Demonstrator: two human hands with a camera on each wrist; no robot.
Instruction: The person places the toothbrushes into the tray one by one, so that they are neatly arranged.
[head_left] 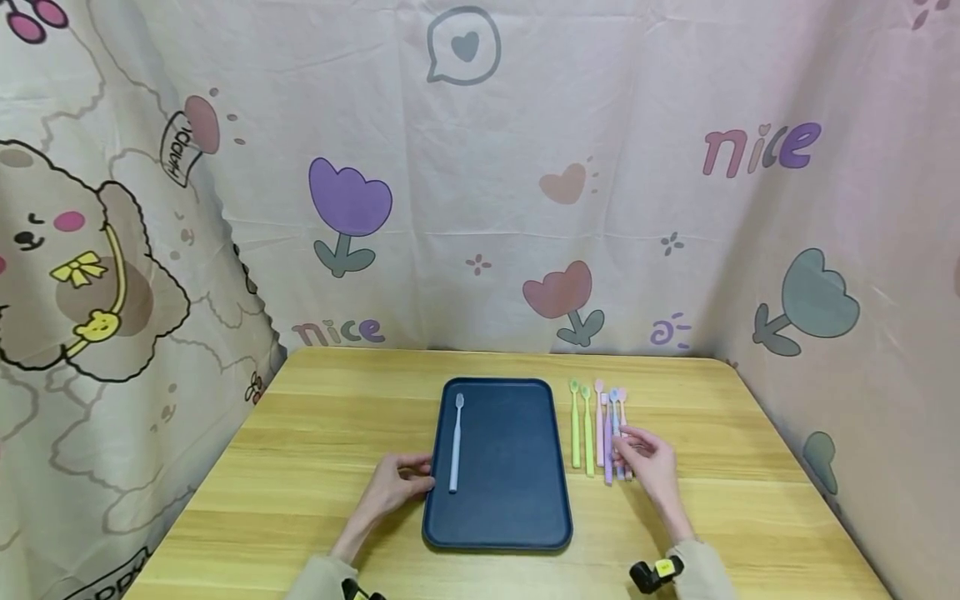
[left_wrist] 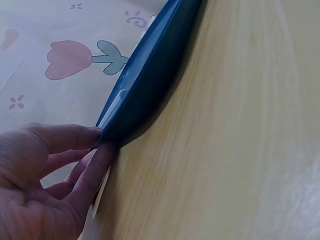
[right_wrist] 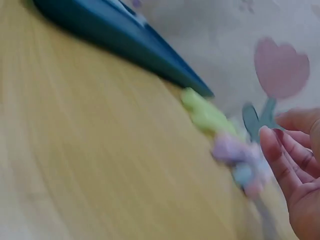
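A dark blue tray (head_left: 510,467) lies on the table with one pale blue toothbrush (head_left: 455,450) lengthwise near its left side. At the tray's left rim, my left hand (head_left: 396,486) pinches the edge; the left wrist view shows thumb and finger meeting on either side of that rim. To the right of the tray lie several toothbrushes side by side: green ones (head_left: 575,425), a pink one (head_left: 599,425), a purple one (head_left: 608,450) and a blue one (head_left: 615,408). My right hand (head_left: 648,458) hovers at the right end of this row, fingers loosely bent, nothing seen between them.
The wooden table (head_left: 337,400) reaches back to a patterned cloth (head_left: 465,208) hung behind and at both sides. Wrist cameras are strapped on both forearms. In the right wrist view the toothbrush handle ends (right_wrist: 210,115) are blurred.
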